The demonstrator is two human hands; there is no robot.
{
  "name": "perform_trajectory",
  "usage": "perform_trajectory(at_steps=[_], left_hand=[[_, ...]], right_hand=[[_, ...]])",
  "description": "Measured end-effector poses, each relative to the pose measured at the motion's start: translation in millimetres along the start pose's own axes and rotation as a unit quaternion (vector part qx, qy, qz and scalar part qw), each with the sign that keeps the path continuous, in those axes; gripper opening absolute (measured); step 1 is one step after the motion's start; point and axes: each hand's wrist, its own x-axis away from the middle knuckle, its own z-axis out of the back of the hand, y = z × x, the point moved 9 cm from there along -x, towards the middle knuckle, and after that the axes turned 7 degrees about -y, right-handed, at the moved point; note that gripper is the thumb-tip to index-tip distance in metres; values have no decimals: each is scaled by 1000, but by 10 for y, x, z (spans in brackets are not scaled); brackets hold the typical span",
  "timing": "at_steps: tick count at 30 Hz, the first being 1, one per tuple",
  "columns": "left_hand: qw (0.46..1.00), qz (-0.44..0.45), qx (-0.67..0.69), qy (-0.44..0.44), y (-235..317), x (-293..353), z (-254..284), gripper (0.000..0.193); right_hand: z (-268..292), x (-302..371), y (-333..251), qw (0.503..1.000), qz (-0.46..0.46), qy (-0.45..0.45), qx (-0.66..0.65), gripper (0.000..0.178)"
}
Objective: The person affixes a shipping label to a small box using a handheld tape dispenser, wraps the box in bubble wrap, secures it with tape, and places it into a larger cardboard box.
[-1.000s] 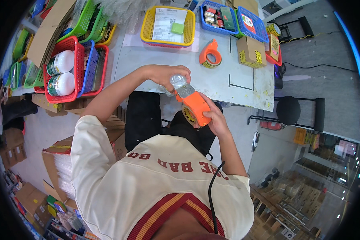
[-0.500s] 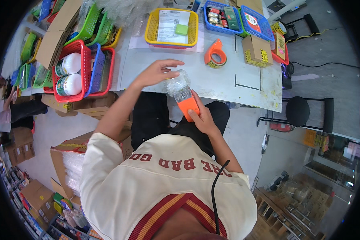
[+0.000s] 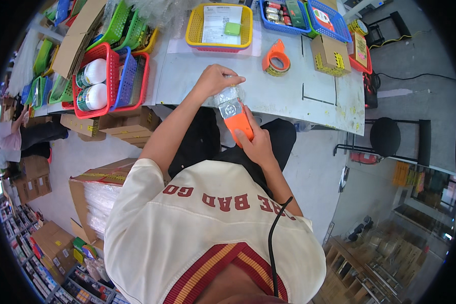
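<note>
My right hand point(image 3: 258, 143) is wrapped round the lower part of an orange box-like pack point(image 3: 236, 125), held tilted over my lap at the table's front edge. A grey-and-white printed panel shows near its far end. Clear bubble wrap point(image 3: 227, 96) covers that far end. Closed above it, my left hand point(image 3: 213, 82) pinches at the wrap's far edge, thumb and fingertips together. Part of the wrap is hidden beneath the left hand. On the table to the right stands an orange tape dispenser point(image 3: 275, 49) with a roll of tape.
A yellow basket point(image 3: 191, 31) holds a printed sheet point(image 3: 219, 20) and a small green box point(image 3: 232, 29). Blue baskets point(image 3: 288, 30) and a cardboard box point(image 3: 329, 53) stand back right. At left, a red basket point(image 3: 110, 83) carries two white bottles point(image 3: 92, 96). Bubble wrap fills a carton point(image 3: 81, 205) below left.
My left hand's fingers, spread apart before, have closed at the far edge of the bubble wrap. The right hand still grips the orange pack. The whole view has shifted slightly.
</note>
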Motion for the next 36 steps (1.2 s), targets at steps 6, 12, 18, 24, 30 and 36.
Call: perform_trajectory(at_steps=[6,12,18,24,30,36], left_hand=[[999,19,-37,-15,47,-132,-87,41],[999,17,-36,-34,91,-176,-159,44],[998,18,-50,-29,59,-214,-191,43],[997,9,-75,-27,114,-230,-208,42],[997,30,-69,-31,257,-108,-128,45],[996,-3,-86,-18,140,-75,-125,43]], right_hand=[[108,118,-115,999,-15,34,9,75],[117,287,-48,996,-61,38,-52,67],[135,401,-101,988,-109,40,-99,68],[221,669,-137,977,-144,61,-146,64],[225,301,117,967,-161,42,-196,54],[139,165,797,934,-232,80,-261,48]])
